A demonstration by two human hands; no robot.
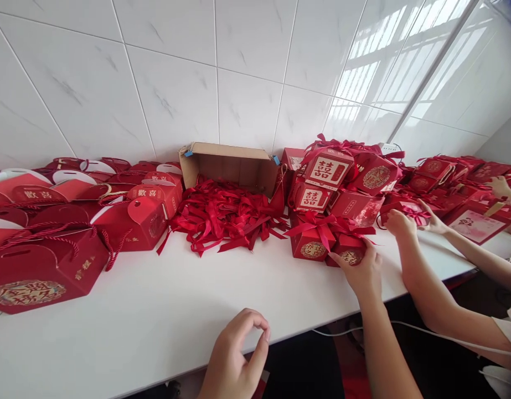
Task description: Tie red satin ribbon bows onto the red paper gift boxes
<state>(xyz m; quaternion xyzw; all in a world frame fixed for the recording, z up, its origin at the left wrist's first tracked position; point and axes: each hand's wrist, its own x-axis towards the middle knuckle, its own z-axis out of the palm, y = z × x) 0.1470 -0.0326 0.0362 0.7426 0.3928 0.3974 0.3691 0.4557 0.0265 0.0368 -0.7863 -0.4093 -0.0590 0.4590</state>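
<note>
My right hand (363,271) grips a small red gift box (350,256) at its lower right side, thumb on the front and fingers around the edge. The box stands on the table, with a round gold emblem and a red ribbon bow (317,224) near its top. Touching it on the left is a similar red box (307,246). Over the table's front edge, my left hand (238,352) is curled, thumb and fingertips meeting, with nothing seen in it. Behind the right hand, several ribbon-tied boxes (328,169) are stacked.
Loose red ribbons (226,216) spill from a cardboard box (228,152) lying on its side by the tiled wall. Larger red boxes with cord handles (43,271) fill the left of the white table (189,299). At right, another person's hands (404,224) hold a ribboned box.
</note>
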